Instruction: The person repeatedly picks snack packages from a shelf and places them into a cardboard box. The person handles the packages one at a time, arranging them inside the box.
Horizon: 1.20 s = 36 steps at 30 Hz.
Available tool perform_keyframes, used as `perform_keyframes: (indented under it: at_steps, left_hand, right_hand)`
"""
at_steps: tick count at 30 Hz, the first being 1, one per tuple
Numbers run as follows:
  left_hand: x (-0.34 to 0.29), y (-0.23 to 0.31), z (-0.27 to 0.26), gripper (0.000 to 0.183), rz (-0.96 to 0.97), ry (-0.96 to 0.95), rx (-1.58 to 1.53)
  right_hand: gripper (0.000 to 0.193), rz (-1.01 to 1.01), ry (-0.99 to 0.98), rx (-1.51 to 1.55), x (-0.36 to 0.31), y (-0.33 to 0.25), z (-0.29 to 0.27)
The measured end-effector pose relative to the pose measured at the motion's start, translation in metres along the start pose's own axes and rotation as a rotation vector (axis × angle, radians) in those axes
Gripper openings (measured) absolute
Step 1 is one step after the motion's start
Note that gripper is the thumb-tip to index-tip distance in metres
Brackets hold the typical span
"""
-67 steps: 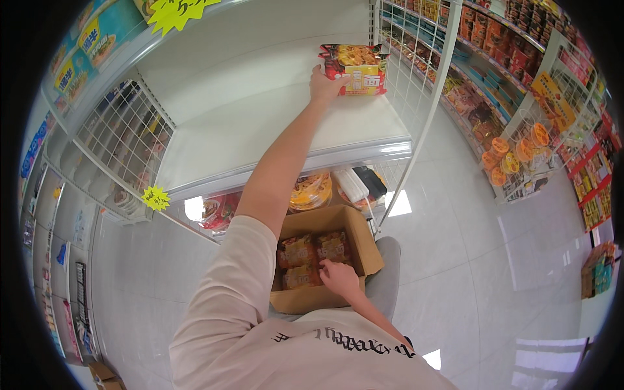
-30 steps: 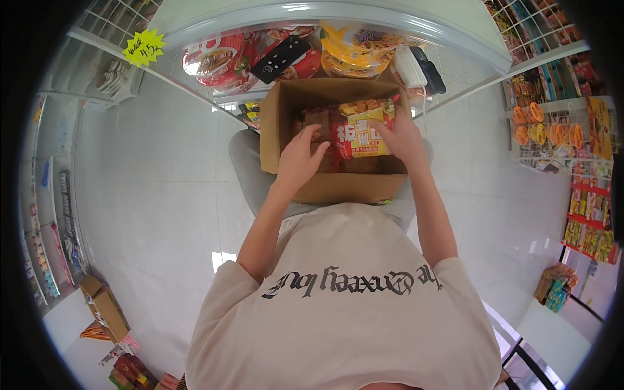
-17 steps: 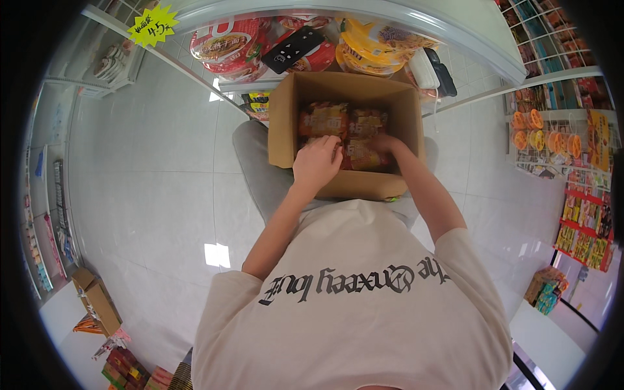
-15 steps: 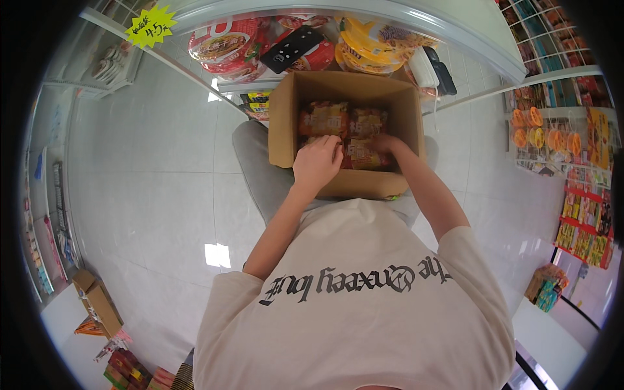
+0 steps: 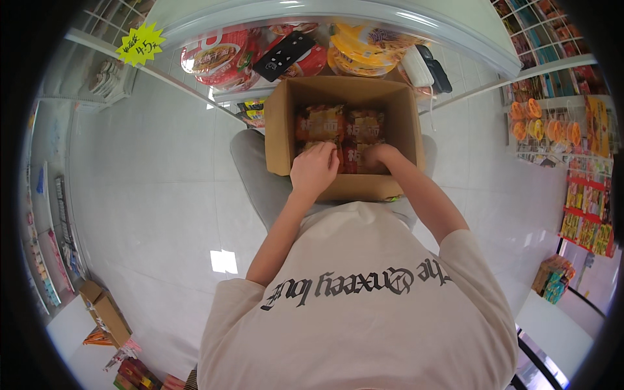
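Note:
An open cardboard box sits between my knees, with red and orange noodle packets inside. Two packets lie farther back, a left one and a right one; nearer to me are a right one and a left one mostly under my hand. My left hand reaches over the near left corner, fingers bent together and tips hidden at the near left packet; what they hold does not show. Inside the box, my right hand has its fingers curled against the near right packet.
Just beyond the box, a shelf holds red noodle bowls, yellow packs, a black phone-like object and a white device. A white ledge overhangs it. Snack racks stand at right; another carton is at lower left.
My right hand has shifted slightly left and toward me, over the near right packet. My left hand stays at the same corner. The whole view has tilted a little.

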State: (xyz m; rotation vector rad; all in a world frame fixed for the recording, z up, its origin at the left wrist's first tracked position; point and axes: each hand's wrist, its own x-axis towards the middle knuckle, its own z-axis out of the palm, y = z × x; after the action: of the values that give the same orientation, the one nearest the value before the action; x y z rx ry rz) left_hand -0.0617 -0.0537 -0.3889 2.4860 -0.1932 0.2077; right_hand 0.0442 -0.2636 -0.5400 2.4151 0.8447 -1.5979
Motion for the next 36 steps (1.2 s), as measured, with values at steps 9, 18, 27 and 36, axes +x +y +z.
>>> perform_keyframes:
  at_steps: [9,18,27,36]
  left_hand:
    - [0.013,0.011,-0.016,0.013,-0.124,-0.034,-0.299]
    - [0.183,0.124,-0.117,0.023,0.359,0.321,-0.449]
    - [0.451,0.178,-0.07,0.061,0.393,0.113,-0.34]
    - [0.552,0.2,0.01,0.105,0.128,0.131,-0.719]
  right_hand:
    - [0.037,-0.073,0.919,0.7,-0.144,-0.06,-0.018]
    - [0.026,0.031,1.169,0.78,-0.151,-0.082,-0.004]
    - [0.017,-0.019,1.385,0.755,-0.142,-0.084,0.003]
    - [0.017,-0.044,1.422,0.694,-0.136,-0.079,0.008]
